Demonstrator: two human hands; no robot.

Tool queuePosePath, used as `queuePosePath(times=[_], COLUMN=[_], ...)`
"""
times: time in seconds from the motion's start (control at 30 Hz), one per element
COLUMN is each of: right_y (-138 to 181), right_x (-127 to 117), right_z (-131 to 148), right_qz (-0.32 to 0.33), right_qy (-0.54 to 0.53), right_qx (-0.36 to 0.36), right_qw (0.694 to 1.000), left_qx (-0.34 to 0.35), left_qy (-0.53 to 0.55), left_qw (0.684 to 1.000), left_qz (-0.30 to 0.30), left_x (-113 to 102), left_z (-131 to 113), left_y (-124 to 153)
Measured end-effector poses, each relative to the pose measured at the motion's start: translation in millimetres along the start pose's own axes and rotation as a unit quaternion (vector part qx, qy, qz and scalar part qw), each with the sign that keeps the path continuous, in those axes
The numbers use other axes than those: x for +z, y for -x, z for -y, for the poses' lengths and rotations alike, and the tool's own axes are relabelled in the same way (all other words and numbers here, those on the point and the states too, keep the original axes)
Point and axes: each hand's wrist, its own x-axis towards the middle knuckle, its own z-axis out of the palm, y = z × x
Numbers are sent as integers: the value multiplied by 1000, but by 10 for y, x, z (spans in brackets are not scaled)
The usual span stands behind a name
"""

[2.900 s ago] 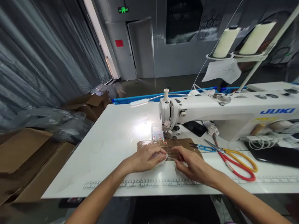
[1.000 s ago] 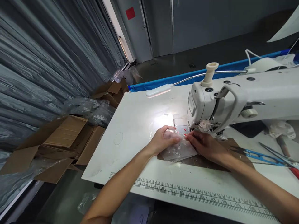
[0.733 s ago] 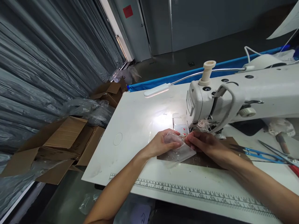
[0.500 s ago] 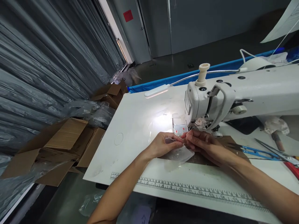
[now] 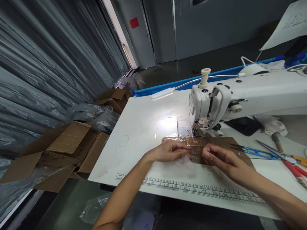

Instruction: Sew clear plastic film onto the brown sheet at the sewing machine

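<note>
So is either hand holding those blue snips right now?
No. The blue snips lie alone on the table, right of both hands; right hand and left hand rest on the brown sheet.

A white bench [image 5: 141, 127] carries a white sewing machine [image 5: 240, 95] at its far right. In front of the machine lies a flat brown sheet [image 5: 216, 143] with a clear plastic film [image 5: 182, 161] at its near edge. To the right lie blue snips [image 5: 259, 152] and red-handled scissors [image 5: 294, 166]. A printed ruler [image 5: 192, 190] runs along the near edge, and a slim white lamp [image 5: 163, 93] hangs over the far side.
</note>
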Motion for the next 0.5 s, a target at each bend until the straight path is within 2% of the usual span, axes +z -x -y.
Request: queuePosePath(times=[0.13, 0.27, 0.33, 0.37, 0.43, 0.5], right_y=[75, 54, 47, 61, 151, 333], right_x=[193, 380, 433, 462, 545, 650], right_z=[123, 295, 329, 325, 270, 169], right_qz=[-52, -58, -65, -71, -49, 44], right_qy=[1, 32, 64, 73, 60, 23], right_qx=[-129, -300, -329, -304, -179, -34], right_qw=[990, 952, 940, 947, 981, 998], left_qx=[-6, 0, 20, 28, 42, 53], left_qy=[56, 46, 41, 23, -45, -103], left_qw=[997, 995, 992, 990, 979, 955], left_qz=[-61, -90, -114, -135, -195, -272], left_x=[96, 203, 302, 355, 432, 432], left_z=[5, -47, -92, -112, -143, -160], left_y=[-40, -16, 41, 78, 156, 222])
